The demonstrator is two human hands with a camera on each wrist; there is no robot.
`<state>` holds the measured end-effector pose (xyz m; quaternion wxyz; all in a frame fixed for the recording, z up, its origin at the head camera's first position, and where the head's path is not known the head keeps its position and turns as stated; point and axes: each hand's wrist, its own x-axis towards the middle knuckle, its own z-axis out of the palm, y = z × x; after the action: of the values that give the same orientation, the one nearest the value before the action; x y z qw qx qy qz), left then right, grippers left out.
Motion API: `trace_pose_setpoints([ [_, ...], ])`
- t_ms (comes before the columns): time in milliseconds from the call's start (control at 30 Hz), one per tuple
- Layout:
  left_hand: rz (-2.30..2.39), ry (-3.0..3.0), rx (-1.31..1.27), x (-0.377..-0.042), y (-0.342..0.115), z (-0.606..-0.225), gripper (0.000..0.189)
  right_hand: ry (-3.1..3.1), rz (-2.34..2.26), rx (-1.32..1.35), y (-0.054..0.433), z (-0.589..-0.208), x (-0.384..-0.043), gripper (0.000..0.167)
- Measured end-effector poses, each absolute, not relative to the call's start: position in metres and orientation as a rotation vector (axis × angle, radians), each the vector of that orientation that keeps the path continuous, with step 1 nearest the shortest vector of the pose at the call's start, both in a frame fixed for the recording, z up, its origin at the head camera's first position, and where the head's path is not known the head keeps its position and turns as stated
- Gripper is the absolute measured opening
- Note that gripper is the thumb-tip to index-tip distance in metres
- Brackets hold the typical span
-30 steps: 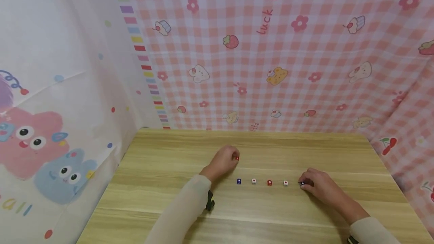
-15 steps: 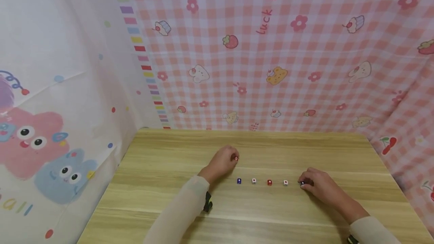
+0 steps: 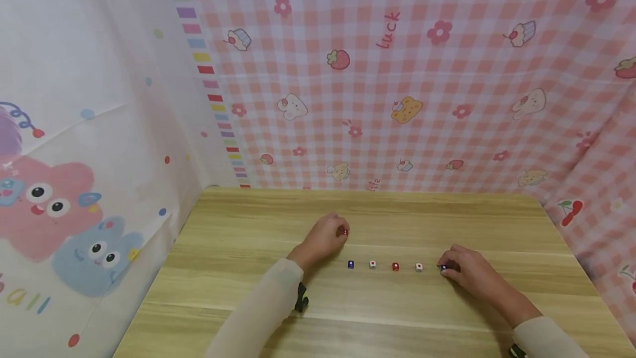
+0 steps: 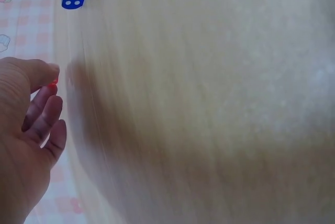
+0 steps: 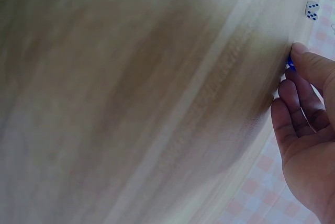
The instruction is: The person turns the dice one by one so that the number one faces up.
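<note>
My left hand (image 3: 324,239) pinches a red die (image 3: 345,232) between thumb and fingertips, behind the left end of a row of dice. In the left wrist view only a sliver of that die shows. My right hand (image 3: 469,270) pinches a blue die (image 3: 444,268) at the row's right end, mostly covered by the fingers. From left to right, the row between them has a blue die (image 3: 350,264), a white die (image 3: 372,264), a red die (image 3: 395,266) and another white die (image 3: 419,267).
The dice stand on a wood-grain table (image 3: 377,314). A pink checked cloth (image 3: 377,82) hangs behind its far edge and runs down the right side. On the left hangs a white cartoon cloth (image 3: 124,153). Dark straps (image 3: 301,298) sit at both wrists.
My left hand has drawn very slightly left, and the red die in its fingers shows a different face. The right hand and the row of dice stay in place.
</note>
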<state>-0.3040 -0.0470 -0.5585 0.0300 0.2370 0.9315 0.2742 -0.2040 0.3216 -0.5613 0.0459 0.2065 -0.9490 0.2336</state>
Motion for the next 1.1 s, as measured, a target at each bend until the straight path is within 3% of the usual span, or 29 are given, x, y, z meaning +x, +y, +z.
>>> trace_pose_setpoints([
  [1100,0.753,2.865,0.79,-0.3018,-0.0423,-0.5649,0.022,-2.848,0.709,0.649,0.3217,-0.5625,-0.2024,0.018],
])
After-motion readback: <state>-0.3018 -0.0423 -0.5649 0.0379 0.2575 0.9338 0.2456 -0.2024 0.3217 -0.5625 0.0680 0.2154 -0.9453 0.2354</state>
